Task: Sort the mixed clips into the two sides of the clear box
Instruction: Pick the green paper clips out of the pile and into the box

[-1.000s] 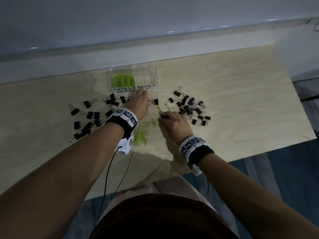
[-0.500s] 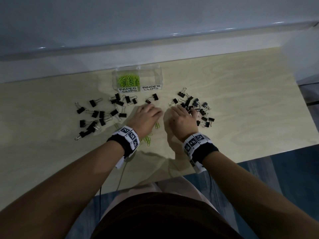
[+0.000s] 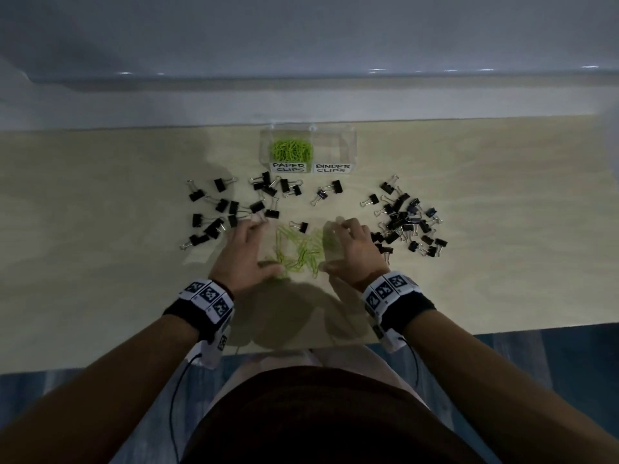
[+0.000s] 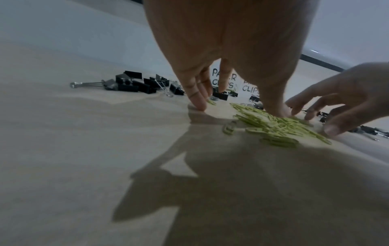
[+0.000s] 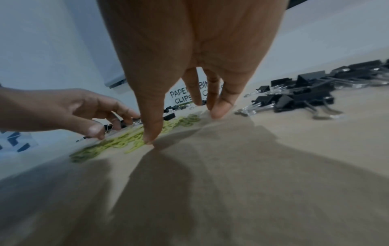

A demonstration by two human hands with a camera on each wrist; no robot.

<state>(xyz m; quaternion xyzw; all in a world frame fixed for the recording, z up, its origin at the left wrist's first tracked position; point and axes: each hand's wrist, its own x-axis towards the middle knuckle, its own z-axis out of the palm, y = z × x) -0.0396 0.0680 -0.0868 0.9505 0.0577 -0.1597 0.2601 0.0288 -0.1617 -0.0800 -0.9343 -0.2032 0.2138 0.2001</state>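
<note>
Having spread apart since a second ago, the left hand (image 3: 243,254) and right hand (image 3: 355,251), fingers loose and empty, now flank the green clips (image 3: 298,247) to herd them toward the box (image 3: 351,145)

Bare forearms; black wristbands (image 3: 181,314) with white bands of square black-white marker tags (image 3: 388,289); thin black cables (image 3: 174,396) hang from wrist units; dark top.
</note>
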